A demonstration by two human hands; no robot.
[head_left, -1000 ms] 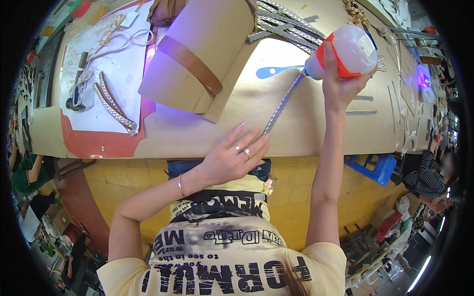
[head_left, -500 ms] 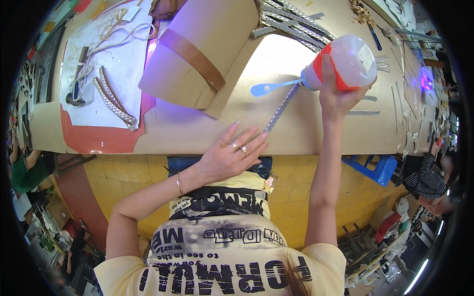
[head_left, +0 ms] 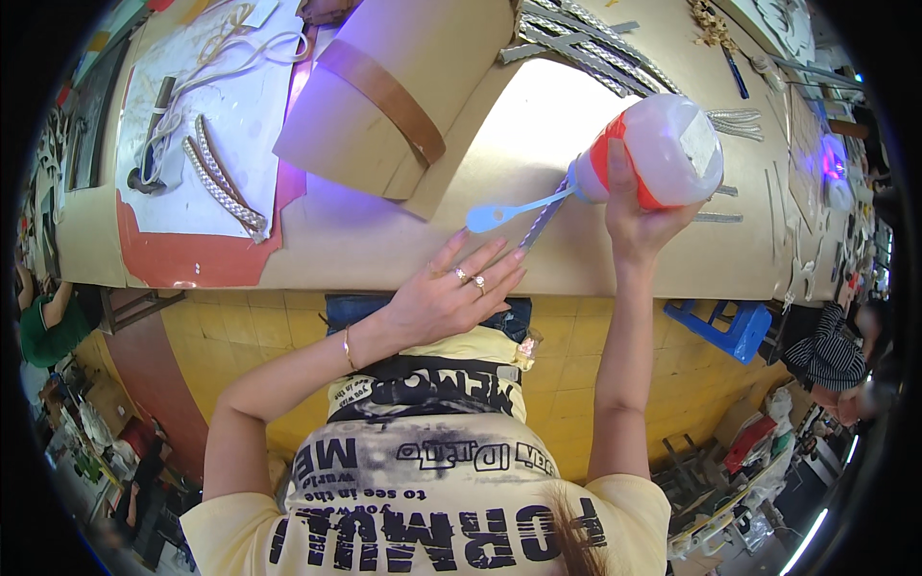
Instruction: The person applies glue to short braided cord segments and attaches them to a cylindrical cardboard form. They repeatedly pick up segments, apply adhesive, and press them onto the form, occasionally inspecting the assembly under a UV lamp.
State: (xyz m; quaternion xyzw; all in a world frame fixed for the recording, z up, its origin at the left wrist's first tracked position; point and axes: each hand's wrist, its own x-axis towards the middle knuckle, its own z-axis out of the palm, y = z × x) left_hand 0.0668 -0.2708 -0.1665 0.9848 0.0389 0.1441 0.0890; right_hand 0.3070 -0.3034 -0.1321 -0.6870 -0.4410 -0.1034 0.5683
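A translucent squeeze bottle (head_left: pixel 677 154) with a red label and a light blue cap is tipped over in my right hand (head_left: pixel 642 206), its fingers wrapped round it. The loose blue cap flap (head_left: pixel 495 217) hangs out to the left. Beneath the bottle's mouth runs a narrow grey strip with a braid along it (head_left: pixel 545 223). My left hand (head_left: pixel 459 288) lies with fingers stretched at the table's near edge, its fingertips on the strip's near end. The tip of the bottle is close over the strip; whether they touch I cannot tell.
Several braided grey strips (head_left: pixel 586 46) are heaped at the back. A rolled brown sheet with a band (head_left: pixel 384 101) stands left of centre. Two braided pieces (head_left: pixel 219 182) and a hammer (head_left: pixel 154 144) lie on the white sheet at left. A blue stool (head_left: pixel 720 329) is at right.
The bottle has moved nearer and slightly left along the strip, toward my left hand. Its cap flap has come close to my left fingertips. My left hand has stayed nearly in place.
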